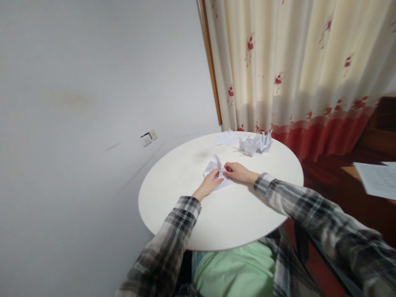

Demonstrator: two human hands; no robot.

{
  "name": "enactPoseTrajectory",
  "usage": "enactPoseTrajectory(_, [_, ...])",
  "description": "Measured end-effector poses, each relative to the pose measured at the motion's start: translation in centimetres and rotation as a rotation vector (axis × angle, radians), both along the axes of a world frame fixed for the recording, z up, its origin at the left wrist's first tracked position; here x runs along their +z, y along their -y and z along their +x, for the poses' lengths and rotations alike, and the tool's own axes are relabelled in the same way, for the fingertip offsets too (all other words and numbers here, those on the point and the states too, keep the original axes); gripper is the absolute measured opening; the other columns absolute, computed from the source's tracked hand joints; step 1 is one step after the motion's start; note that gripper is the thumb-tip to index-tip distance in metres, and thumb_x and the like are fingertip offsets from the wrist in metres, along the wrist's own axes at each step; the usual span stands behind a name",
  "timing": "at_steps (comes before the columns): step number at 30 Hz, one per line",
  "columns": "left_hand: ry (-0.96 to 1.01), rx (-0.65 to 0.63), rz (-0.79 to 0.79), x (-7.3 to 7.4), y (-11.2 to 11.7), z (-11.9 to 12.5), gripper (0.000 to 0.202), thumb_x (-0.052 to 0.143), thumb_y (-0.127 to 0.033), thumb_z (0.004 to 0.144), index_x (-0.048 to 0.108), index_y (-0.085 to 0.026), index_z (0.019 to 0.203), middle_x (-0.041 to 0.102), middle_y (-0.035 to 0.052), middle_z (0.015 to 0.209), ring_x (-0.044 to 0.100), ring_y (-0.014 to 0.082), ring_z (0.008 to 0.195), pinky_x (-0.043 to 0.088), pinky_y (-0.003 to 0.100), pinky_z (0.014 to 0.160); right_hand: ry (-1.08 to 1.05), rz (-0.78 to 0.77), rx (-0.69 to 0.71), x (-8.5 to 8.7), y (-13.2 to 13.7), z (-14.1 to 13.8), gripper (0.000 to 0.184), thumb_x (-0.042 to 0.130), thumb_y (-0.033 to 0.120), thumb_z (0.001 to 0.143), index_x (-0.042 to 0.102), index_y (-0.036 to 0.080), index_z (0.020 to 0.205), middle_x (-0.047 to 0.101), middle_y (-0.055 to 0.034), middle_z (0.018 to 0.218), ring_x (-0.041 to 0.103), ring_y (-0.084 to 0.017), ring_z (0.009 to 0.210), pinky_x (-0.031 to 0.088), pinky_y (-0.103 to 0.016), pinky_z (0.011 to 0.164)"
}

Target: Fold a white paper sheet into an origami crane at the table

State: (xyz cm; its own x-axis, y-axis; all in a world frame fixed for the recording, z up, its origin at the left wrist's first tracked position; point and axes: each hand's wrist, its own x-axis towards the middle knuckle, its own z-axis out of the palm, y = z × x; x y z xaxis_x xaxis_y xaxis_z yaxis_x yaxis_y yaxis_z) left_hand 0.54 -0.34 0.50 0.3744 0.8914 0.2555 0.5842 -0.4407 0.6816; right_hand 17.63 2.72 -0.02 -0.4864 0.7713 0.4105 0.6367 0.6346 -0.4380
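A partly folded white paper [214, 166] lies on the round white table [192, 206], one corner standing up. My left hand [211, 182] rests on its near edge with fingers curled, pinching the paper. My right hand [236, 170] presses on the paper's right side, fingers bent and closed on a fold. Both arms wear plaid sleeves.
Two folded paper figures [256, 144] and a flat sheet [225, 138] sit at the table's far edge. A cream curtain with red flowers [293, 70] hangs behind. A wall socket [148, 137] is on the grey wall at left. Papers [377, 179] lie on dark wooden furniture at right.
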Motion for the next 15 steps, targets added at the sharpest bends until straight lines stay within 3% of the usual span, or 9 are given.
enactPoseTrajectory(9, [0.069, 0.006, 0.023, -0.92, -0.95, -0.19, 0.041, 0.057, -0.014, 0.067, 0.047, -0.011, 0.106, 0.056, 0.0089, 0.098, 0.053, 0.0152, 0.086, 0.043, 0.030, 0.078, -0.047, -0.037, 0.004, -0.32, -0.20, -0.02, 0.028, 0.052, 0.030, 0.076, 0.050, 0.015, 0.099, 0.061, -0.0028, 0.075, 0.051, -0.009, 0.063, 0.036, -0.019, 0.059])
enactPoseTrajectory(15, [-0.008, 0.046, 0.172, -0.94, -0.96, -0.56, 0.039, 0.062, -0.020, 0.064, 0.050, -0.013, 0.100, 0.054, 0.0046, 0.088, 0.050, 0.0131, 0.077, 0.042, 0.028, 0.070, -0.040, -0.042, -0.011, -0.30, -0.25, -0.01, 0.031, 0.053, 0.029, 0.076, 0.048, 0.016, 0.103, 0.060, -0.0023, 0.075, 0.051, -0.010, 0.063, 0.036, -0.019, 0.059])
